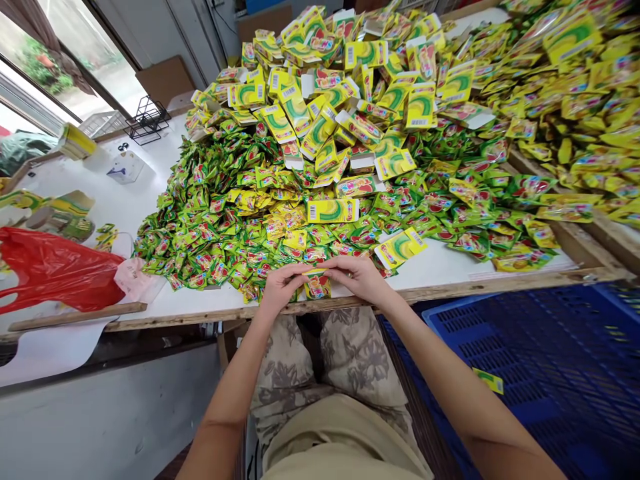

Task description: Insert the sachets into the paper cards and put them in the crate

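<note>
Both hands meet near the table's front edge, one at each end of a small yellow candy box (314, 272). My left hand (283, 285) pinches its left end between thumb and fingers. On the opposite end, my right hand (356, 275) closes with thumb and fingertips. Just below the box, a green and red candy packet (318, 288) shows between the hands; whether it touches the box I cannot tell. Beyond the hands spreads a heap of small green candy packets (210, 220). Over it lies a pile of yellow cardboard boxes (325, 127), some with flaps open.
Larger yellow packets (575, 120) fill a wood-edged section at the right. A blue plastic crate (520, 360) stands below the table to my right. On the left lie a red plastic bag (55, 270), a black wire rack (149, 120) and a wooden strip (77, 316).
</note>
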A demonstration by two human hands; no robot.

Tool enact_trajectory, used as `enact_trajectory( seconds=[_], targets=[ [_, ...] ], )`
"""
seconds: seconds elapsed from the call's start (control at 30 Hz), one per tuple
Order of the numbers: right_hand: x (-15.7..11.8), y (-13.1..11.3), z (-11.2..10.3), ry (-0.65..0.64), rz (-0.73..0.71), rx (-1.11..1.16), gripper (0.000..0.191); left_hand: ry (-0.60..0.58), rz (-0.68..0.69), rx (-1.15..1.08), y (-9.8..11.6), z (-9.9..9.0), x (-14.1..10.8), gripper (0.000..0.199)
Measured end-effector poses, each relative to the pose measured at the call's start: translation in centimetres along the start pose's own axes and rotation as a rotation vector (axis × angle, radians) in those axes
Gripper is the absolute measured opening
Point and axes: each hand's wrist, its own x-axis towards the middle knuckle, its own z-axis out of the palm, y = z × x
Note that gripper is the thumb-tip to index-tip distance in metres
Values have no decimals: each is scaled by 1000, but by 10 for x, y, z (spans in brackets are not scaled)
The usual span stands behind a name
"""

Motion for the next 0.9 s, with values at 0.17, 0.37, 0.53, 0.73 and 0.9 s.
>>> enact_trajectory(
  seconds=[0.17, 0.37, 0.53, 0.73, 0.9],
  targets=[
    [-8, 6, 4, 26, -75, -20, 22, 38, 70, 19, 0, 3, -3, 16],
    [-5, -2, 21, 129, -35, 58, 15, 38, 65, 46, 3, 5, -5, 20],
    [-44, -29, -49, 444, 116, 85, 22, 196, -131, -109, 14, -3, -10, 47],
    [-124, -24, -166, 123, 435, -532, 38, 455, -37, 306, 24, -26, 21, 24],
    [-82, -11, -103, 232, 338, -394, 27, 315, -164, 652, 11, -21, 66, 42]
  ],
)
